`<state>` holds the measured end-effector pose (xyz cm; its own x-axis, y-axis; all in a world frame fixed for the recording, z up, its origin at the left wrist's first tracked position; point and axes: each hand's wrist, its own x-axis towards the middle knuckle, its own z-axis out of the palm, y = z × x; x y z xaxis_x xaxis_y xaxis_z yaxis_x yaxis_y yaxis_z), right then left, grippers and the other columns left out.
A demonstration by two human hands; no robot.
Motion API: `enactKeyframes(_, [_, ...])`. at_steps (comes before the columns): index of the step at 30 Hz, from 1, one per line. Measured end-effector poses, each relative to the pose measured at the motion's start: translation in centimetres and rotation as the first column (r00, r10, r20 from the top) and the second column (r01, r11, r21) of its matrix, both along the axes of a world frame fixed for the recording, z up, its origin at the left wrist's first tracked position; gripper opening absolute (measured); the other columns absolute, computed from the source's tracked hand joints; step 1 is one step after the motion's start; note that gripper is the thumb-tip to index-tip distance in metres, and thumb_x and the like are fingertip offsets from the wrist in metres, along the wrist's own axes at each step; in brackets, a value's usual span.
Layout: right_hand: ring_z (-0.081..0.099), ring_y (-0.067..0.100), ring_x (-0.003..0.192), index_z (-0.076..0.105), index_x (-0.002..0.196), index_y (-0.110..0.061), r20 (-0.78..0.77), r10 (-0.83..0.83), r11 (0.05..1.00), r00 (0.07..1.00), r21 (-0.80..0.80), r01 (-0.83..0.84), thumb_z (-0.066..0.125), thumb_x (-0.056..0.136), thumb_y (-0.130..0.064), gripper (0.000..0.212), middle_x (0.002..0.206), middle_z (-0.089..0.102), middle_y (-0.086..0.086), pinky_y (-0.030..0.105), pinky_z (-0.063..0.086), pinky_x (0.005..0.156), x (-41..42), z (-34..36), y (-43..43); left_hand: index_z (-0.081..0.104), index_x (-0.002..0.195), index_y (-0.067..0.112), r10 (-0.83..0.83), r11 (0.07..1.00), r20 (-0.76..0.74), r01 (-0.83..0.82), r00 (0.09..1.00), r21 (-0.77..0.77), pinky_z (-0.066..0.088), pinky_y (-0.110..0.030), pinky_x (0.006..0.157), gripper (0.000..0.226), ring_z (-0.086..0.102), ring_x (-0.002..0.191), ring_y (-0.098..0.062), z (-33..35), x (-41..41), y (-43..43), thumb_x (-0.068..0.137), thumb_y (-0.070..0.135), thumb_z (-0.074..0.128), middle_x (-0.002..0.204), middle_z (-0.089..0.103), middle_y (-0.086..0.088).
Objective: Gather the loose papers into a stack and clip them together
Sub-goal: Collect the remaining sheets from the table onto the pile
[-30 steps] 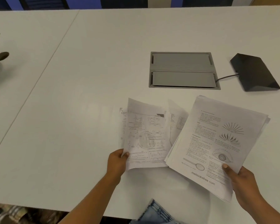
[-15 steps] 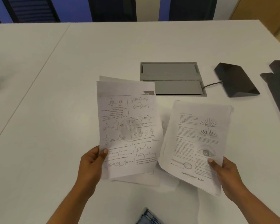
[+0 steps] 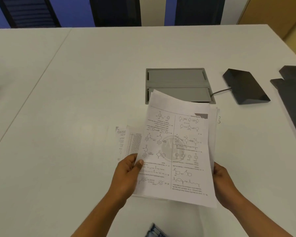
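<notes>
Head view: both grips are holding the stack (image 3: 178,151) above the table (image 3: 75,117), squaring it

The left grip (image 3: 126,175) is pinching the stack's left edge, thumb on top; the right grip (image 3: 224,183) is clasping the right edge, fingers hidden beneath. The sheets are sitting uneven, fanning at the far right corner. Loose sheets (image 3: 126,142) are lying on the table just left of the stack, partly under it. Best, I judge, is easing both grips and tapping the near edge on the table so the sheets are sliding flush, then adding the loose sheets before clipping; no clip is showing
</notes>
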<state>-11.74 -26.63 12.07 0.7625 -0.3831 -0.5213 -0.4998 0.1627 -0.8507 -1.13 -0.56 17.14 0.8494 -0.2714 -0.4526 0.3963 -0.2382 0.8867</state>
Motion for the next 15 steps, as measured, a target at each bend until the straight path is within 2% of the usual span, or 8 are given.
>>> enactKeyframes(2, [0.076, 0.032, 0.091, 0.072, 0.109, -0.01, 0.018, 0.0, 0.999, 1.0, 0.035, -0.001, 0.061, 0.094, -0.003, 0.02, 0.1, 0.079, 0.013, 0.048, 0.061, 0.078, 0.2, 0.4, 0.4, 0.069, 0.113, 0.019, 0.006, 1.0, 0.064, -0.008, 0.998, 0.021, 0.06, -0.023, 0.078, 0.02, 0.074, 0.094, -0.011, -0.6, 0.0, -0.4, 0.1, 0.017, 0.055, 0.104, 0.078, 0.008])
enactKeyframes(4, [0.076, 0.032, 0.094, 0.071, 0.111, -0.01, 0.036, -0.004, 0.997, 0.999, 0.071, 0.001, 0.06, 0.095, -0.005, 0.021, 0.103, 0.078, 0.013, 0.047, 0.06, 0.08, 0.2, 0.5, 0.4, 0.068, 0.112, 0.023, 0.016, 0.994, 0.146, -0.032, 0.989, 0.109, 0.061, -0.026, 0.076, 0.017, 0.072, 0.092, -0.015, -1.2, 0.2, -0.6, 0.096, 0.022, 0.062, 0.108, 0.074, 0.005])
enactKeyframes(6, [0.075, 0.032, 0.097, 0.071, 0.114, -0.01, 0.046, -0.017, 0.994, 0.999, 0.106, 0.012, 0.056, 0.097, -0.005, 0.023, 0.106, 0.078, 0.013, 0.045, 0.061, 0.08, 0.1, 0.5, 0.3, 0.061, 0.121, 0.032, 0.014, 0.985, 0.185, -0.045, 0.983, 0.166, 0.058, -0.028, 0.08, 0.032, 0.066, 0.098, -0.012, -1.9, 0.5, -0.6, 0.091, 0.024, 0.068, 0.117, 0.065, 0.009])
enactKeyframes(7, [0.075, 0.033, 0.097, 0.07, 0.115, -0.01, 0.048, -0.022, 0.992, 0.999, 0.122, 0.016, 0.055, 0.097, -0.004, 0.024, 0.107, 0.077, 0.014, 0.044, 0.061, 0.079, 0.1, 0.5, 0.2, 0.055, 0.13, 0.035, 0.018, 0.99, 0.129, -0.036, 0.991, 0.14, 0.057, -0.031, 0.086, 0.044, 0.064, 0.104, -0.012, -2.1, 0.7, -0.6, 0.09, 0.023, 0.07, 0.121, 0.062, 0.012])
enactKeyframes(9, [0.074, 0.034, 0.099, 0.07, 0.116, -0.009, 0.055, -0.025, 0.99, 0.998, 0.143, 0.017, 0.055, 0.097, -0.003, 0.025, 0.108, 0.077, 0.015, 0.043, 0.061, 0.077, 0.2, 0.7, 0.0, 0.047, 0.14, 0.036, 0.042, 0.998, -0.092, -0.039, 0.995, 0.04, 0.053, -0.044, 0.099, 0.057, 0.064, 0.114, -0.017, -2.5, 1.2, -0.7, 0.09, 0.025, 0.071, 0.129, 0.063, 0.01])
enactKeyframes(11, [0.073, 0.036, 0.101, 0.07, 0.117, -0.009, 0.063, -0.007, 0.99, 0.998, 0.142, -0.002, 0.056, 0.096, -0.001, 0.026, 0.109, 0.076, 0.016, 0.045, 0.061, 0.079, 0.2, 0.7, 0.1, 0.053, 0.136, 0.029, 0.008, 0.996, -0.283, -0.033, 0.959, -0.084, 0.051, -0.051, 0.102, 0.05, 0.067, 0.113, -0.022, -2.8, 1.3, -0.8, 0.09, 0.025, 0.071, 0.128, 0.068, 0.003])
enactKeyframes(13, [0.073, 0.036, 0.102, 0.07, 0.117, -0.011, 0.059, 0.013, 0.992, 0.998, 0.127, -0.02, 0.056, 0.096, -0.002, 0.026, 0.11, 0.076, 0.016, 0.045, 0.061, 0.08, 0.1, 0.7, 0.0, 0.061, 0.128, 0.023, -0.077, 0.986, -0.345, 0.021, 0.936, -0.163, 0.053, -0.051, 0.098, 0.039, 0.071, 0.109, -0.025, -2.7, 1.1, -1.1, 0.089, 0.023, 0.071, 0.12, 0.074, -0.001])
enactKeyframes(15, [0.074, 0.031, 0.1, 0.069, 0.117, -0.014, 0.061, -0.001, 0.989, 0.998, 0.148, -0.008, 0.052, 0.099, -0.009, 0.025, 0.113, 0.075, 0.015, 0.041, 0.061, 0.078, 0.1, 1.1, 0.1, 0.065, 0.122, 0.02, -0.097, 0.989, -0.322, 0.055, 0.942, -0.135, 0.057, -0.047, 0.093, 0.034, 0.074, 0.102, -0.024, -2.8, 0.8, -1.4, 0.089, 0.02, 0.072, 0.113, 0.077, -0.002])
